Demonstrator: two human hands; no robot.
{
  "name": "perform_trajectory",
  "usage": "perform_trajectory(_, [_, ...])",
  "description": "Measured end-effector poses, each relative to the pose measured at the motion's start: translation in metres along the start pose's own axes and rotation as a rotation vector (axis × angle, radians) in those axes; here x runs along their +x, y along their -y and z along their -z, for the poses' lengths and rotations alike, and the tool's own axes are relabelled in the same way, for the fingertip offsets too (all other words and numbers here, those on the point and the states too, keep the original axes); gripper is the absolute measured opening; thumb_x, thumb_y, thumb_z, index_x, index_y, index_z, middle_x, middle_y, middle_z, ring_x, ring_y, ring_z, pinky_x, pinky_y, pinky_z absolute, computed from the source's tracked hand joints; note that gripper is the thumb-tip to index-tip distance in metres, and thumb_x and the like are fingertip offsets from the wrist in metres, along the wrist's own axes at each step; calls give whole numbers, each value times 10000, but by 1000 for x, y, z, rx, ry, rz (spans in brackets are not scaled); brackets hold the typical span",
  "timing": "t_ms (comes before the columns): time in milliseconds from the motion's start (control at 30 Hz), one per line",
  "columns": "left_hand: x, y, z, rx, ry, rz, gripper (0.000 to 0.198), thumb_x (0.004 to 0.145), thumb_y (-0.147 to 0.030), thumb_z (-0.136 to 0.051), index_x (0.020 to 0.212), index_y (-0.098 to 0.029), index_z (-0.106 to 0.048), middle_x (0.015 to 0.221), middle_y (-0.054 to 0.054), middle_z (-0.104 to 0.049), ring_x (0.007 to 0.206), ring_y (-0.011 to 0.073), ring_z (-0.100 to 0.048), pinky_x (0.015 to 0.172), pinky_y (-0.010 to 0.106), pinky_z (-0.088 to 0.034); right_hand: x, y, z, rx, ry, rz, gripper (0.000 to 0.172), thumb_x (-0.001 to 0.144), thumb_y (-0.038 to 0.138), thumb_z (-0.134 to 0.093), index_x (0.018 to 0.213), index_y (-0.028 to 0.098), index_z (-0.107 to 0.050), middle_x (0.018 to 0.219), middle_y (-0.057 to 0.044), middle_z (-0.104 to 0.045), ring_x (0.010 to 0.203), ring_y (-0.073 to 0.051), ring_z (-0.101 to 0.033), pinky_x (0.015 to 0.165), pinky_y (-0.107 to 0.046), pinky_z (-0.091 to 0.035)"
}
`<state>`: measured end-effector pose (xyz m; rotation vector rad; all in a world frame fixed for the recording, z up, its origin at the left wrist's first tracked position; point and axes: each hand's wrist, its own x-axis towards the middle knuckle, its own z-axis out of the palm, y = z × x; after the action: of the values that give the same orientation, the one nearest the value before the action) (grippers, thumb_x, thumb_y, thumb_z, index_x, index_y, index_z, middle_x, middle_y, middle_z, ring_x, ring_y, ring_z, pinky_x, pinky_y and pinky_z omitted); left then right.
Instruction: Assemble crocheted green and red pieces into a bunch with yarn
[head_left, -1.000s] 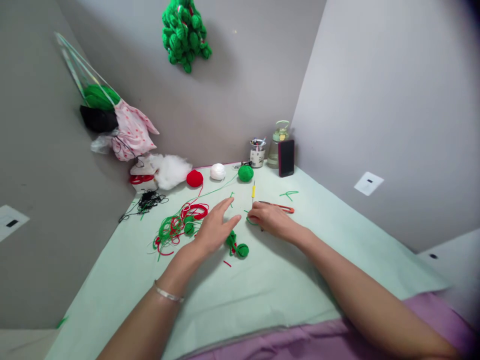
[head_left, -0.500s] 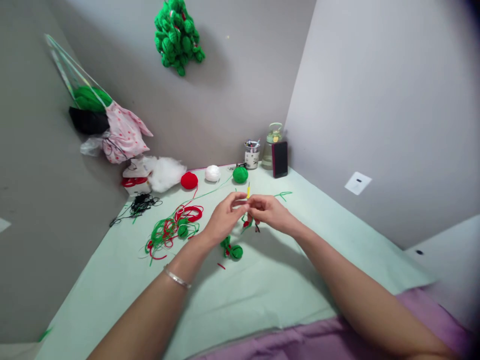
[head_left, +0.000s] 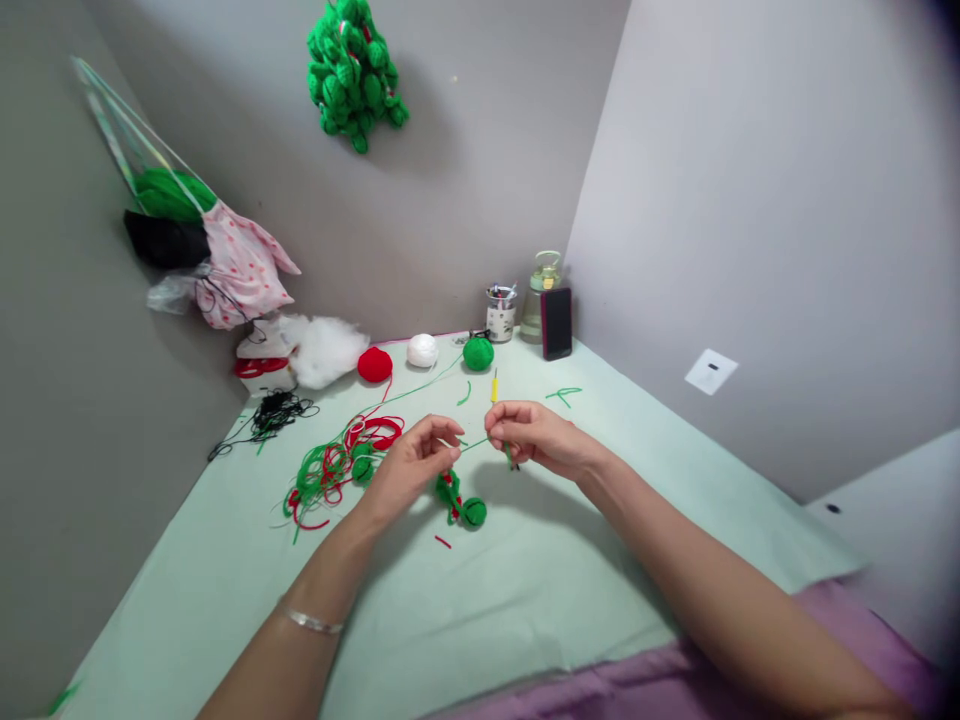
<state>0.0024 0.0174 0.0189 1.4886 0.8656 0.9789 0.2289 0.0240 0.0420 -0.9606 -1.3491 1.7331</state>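
Note:
A thin green yarn [head_left: 475, 444] runs taut between my two hands. My left hand [head_left: 416, 465] has its thumb and fingers curled at one end of the yarn. My right hand [head_left: 540, 437] pinches the other end between thumb and forefinger. Under its fingers shows a green strand [head_left: 509, 456] with a small dark tip beside it, too small to name. Just below my left fingertips is a red and green crocheted piece [head_left: 452, 497]; I cannot tell whether they touch. A green crocheted ball [head_left: 474, 512] lies at its lower end.
A yellow-handled crochet hook [head_left: 494, 388] lies beyond my hands. Tangled red and green yarn [head_left: 337, 465] is at the left. Red [head_left: 375, 365], white [head_left: 422, 350] and green yarn balls [head_left: 478, 353] line the back, near a pen cup [head_left: 501, 315], bottle [head_left: 532, 318] and phone [head_left: 556, 324].
My hands have moved apart, the left one leftward and down, stretching the green yarn between them. The red and green bit beneath my right hand no longer shows there.

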Motion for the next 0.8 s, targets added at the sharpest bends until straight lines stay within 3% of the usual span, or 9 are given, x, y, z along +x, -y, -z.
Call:
perform_trajectory(133, [-7, -3, 3, 265, -27, -51, 188, 828, -223, -557, 914, -225, -725, 906, 26, -636, 729, 146, -570, 744, 304, -462, 3, -2, 2, 73, -54, 10, 270, 702, 289, -796, 845, 156, -610, 666, 34, -593, 494, -34, -400, 465, -178, -252])
perform_trajectory(233, [-11, -1, -7, 423, -59, -134, 285, 810, -149, -500, 903, -257, -746, 1141, 48, -674, 1084, 226, -588, 1011, 391, -406, 5, -7, -5, -52, -115, 84, 260, 713, 303, -775, 852, 159, -609, 680, 23, -619, 495, -48, -415, 467, -194, -282])
perform_trajectory(300, [-12, 3, -16, 426, -54, -152, 286, 781, -120, -498, 865, -253, -738, 1265, 42, -649, 1230, 244, -530, 1081, 404, -362, 5, -11, -12, -171, -138, 149, 225, 737, 304, -745, 850, 162, -612, 683, 27, -615, 501, -58, -425, 470, -206, -308])
perform_trajectory(367, [-13, 7, -24, 341, -25, -73, 238, 783, -136, -499, 848, -229, -708, 1168, 54, -684, 1022, 217, -634, 913, 363, -484, 5, -14, -20, -279, -139, 205, 175, 762, 289, -711, 831, 165, -609, 675, 34, -593, 521, -68, -448, 486, -213, -336])
perform_trajectory(433, [-13, 11, -30, 237, 23, 30, 197, 815, -184, -495, 860, -209, -685, 957, 45, -712, 723, 170, -642, 679, 308, -512, 4, -17, -25, -366, -140, 255, 124, 792, 269, -670, 811, 172, -596, 652, 38, -572, 551, -85, -488, 520, -222, -373])
perform_trajectory(500, [-13, 13, -32, 204, 33, 53, 209, 860, -239, -489, 884, -204, -694, 875, 36, -713, 682, 167, -637, 664, 304, -511, 3, -20, -28, -455, -156, 315, 82, 830, 255, -625, 824, 184, -584, 648, 33, -579, 593, -107, -533, 567, -237, -412])
perform_trajectory(567, [-12, 14, -31, 246, -36, 10, 239, 889, -294, -498, 926, -205, -716, 982, 60, -730, 887, 212, -670, 851, 354, -512, 2, -22, -29, -570, -198, 394, 62, 863, 255, -597, 852, 196, -579, 678, 22, -597, 631, -122, -554, 611, -251, -431])
perform_trajectory(667, [-10, 14, -28, 304, -190, -21, 275, 892, -358, -528, 1018, -205, -720, 1219, 98, -688, 1209, 260, -576, 1089, 420, -380, 1, -26, -30, -757, -245, 499, 80, 899, 286, -580, 876, 209, -576, 760, -3, -619, 669, -131, -554, 635, -261, -432])
perform_trajectory(800, [-10, 5, -18, 348, -350, -95, 222, 883, -356, -539, 928, -224, -712, 1236, 80, -665, 1222, 259, -549, 1092, 430, -357, 0, -25, -31, -752, -267, 500, 78, 917, 282, -541, 887, 214, -566, 772, -9, -611, 668, -132, -559, 626, -259, -443])
